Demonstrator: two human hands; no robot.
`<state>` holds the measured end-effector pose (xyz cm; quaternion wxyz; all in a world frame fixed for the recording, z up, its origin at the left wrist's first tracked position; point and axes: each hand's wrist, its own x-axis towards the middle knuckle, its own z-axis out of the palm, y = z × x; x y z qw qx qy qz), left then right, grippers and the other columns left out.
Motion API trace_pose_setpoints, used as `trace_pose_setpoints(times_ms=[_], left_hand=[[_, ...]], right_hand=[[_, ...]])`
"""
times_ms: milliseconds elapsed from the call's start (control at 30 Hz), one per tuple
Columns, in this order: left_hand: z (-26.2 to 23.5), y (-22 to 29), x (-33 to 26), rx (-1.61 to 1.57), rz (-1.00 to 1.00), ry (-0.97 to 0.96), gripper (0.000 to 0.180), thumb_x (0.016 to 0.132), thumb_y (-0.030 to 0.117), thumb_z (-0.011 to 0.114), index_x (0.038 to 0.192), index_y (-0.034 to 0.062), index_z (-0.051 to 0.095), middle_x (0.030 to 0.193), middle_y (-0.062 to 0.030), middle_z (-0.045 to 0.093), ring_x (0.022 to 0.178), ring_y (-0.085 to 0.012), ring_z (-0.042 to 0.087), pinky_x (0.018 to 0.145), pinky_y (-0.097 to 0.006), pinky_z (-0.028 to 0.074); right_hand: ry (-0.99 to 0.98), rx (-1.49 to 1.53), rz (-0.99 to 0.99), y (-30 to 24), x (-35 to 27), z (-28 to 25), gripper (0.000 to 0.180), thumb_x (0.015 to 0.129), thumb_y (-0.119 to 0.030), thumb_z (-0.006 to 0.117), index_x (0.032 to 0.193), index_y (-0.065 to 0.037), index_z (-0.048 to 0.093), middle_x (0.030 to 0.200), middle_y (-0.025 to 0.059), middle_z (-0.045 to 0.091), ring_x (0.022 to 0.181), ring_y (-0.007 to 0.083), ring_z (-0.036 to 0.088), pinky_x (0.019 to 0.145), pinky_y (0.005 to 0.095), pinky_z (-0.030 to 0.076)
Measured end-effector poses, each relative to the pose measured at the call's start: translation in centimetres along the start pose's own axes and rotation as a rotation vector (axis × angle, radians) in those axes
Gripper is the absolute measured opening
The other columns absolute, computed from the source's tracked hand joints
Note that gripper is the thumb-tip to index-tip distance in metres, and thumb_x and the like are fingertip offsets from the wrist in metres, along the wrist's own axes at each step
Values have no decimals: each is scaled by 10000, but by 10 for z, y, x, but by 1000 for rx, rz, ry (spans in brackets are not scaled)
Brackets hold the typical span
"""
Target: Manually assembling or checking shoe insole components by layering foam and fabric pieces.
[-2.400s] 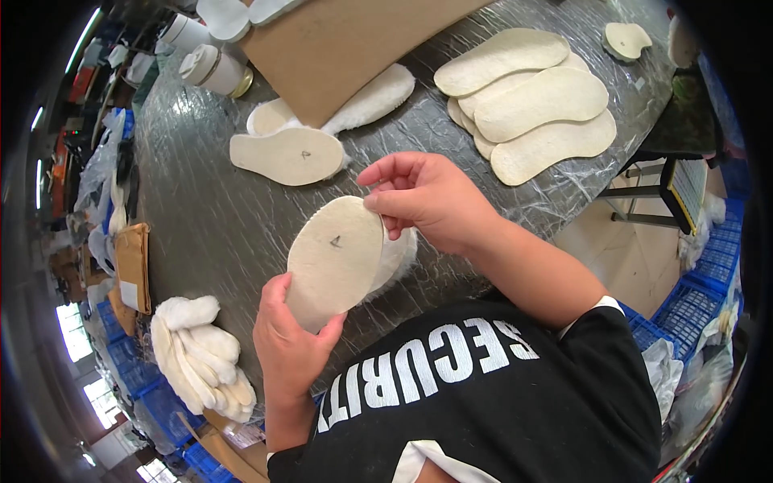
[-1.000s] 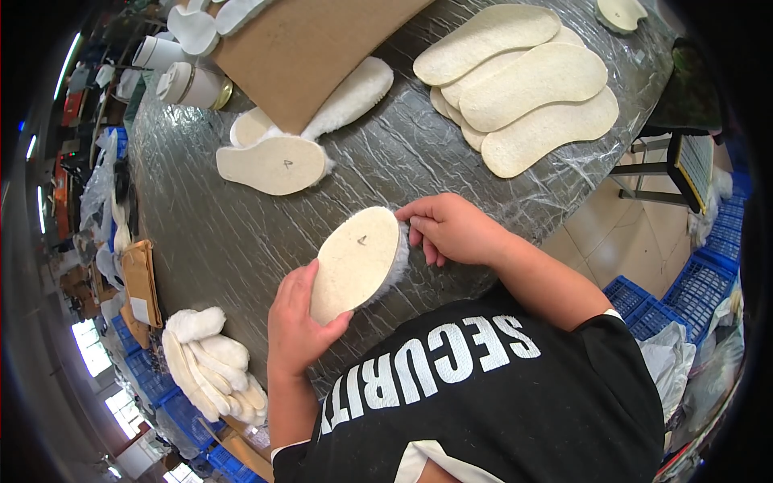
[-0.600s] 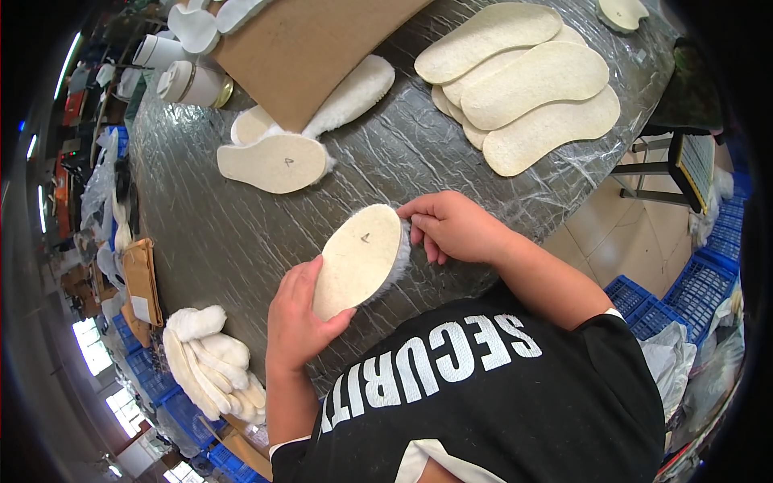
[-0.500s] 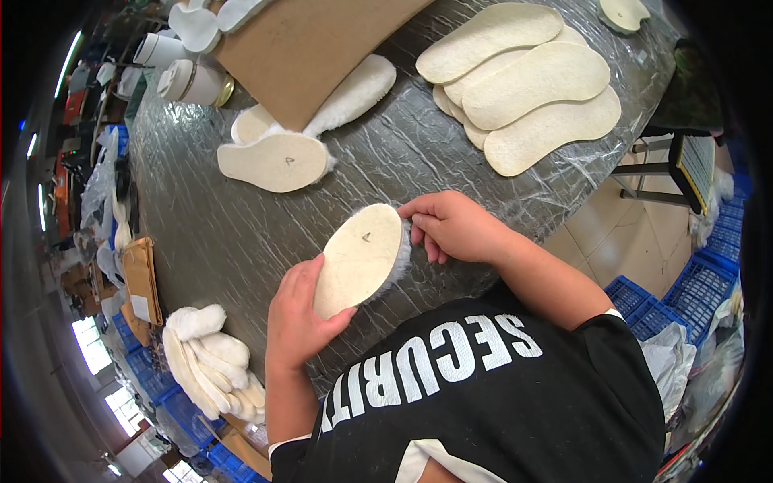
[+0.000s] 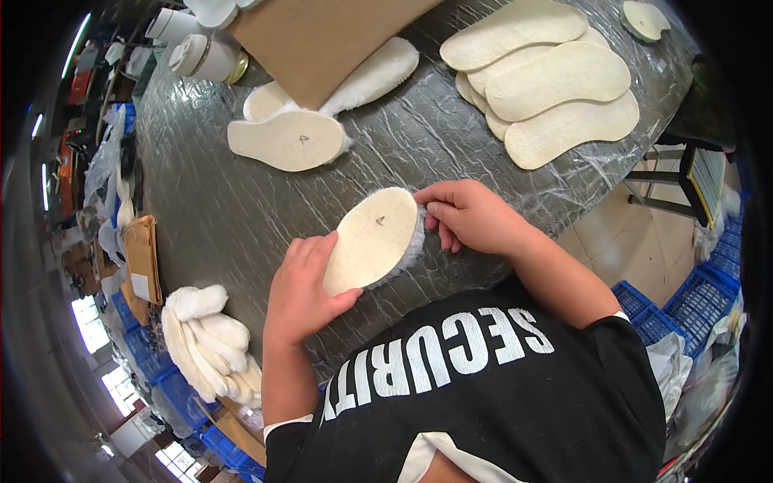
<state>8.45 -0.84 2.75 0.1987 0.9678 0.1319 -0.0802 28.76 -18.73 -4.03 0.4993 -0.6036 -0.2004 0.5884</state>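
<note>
My left hand (image 5: 304, 286) is wrapped round the lower left end of a fleece insole (image 5: 372, 241), thumb on its cream felt face. That face is turned up and bears a small dark pen mark; white fleece fringes the right edge. At the upper right rim, my right hand (image 5: 475, 217) has thumb and index finger pinched at the fleece edge, the other fingers curled. Farther off lies another marked insole (image 5: 283, 141), felt side up, its fleece peeking out. Behind it, a fluffy white insole (image 5: 377, 74) is partly covered by brown cardboard (image 5: 322, 40).
Several cream felt insoles (image 5: 555, 84) overlap at the far right on the plastic-covered table (image 5: 201, 209). Fleece insoles (image 5: 211, 342) are heaped at the left edge. A lidded jar (image 5: 205, 58) stands far left. Blue crates (image 5: 700, 302) and a stool (image 5: 699, 181) are to the right.
The view has shifted slightly, so the table's things sit a little higher and farther right. Both hands keep nearly the same hold on the insole.
</note>
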Motion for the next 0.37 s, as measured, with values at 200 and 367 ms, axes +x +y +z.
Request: trace_pose_setpoints(times_ms=[200,367], left_hand=[[-1,1,0,-52,-19,-12,709,600,226,803,1208,-29,542,1080,-166,604,989,-347,584,849,-407,487],[-1,1,-1,-107,-57,-25,697,614,224,803,1212,-21,541,1079,-166,602,982,-346,598,848,-405,489]], right_hand=[[59,25,-28,1,-4,6,286,914,-49,554,1184,37,594,817,64,613,586,123,591,522,258,501],[230,-627,-912,32,-8,9,389,886,-106,642,1265,-90,558,865,50,645,661,206,617,603,299,528]])
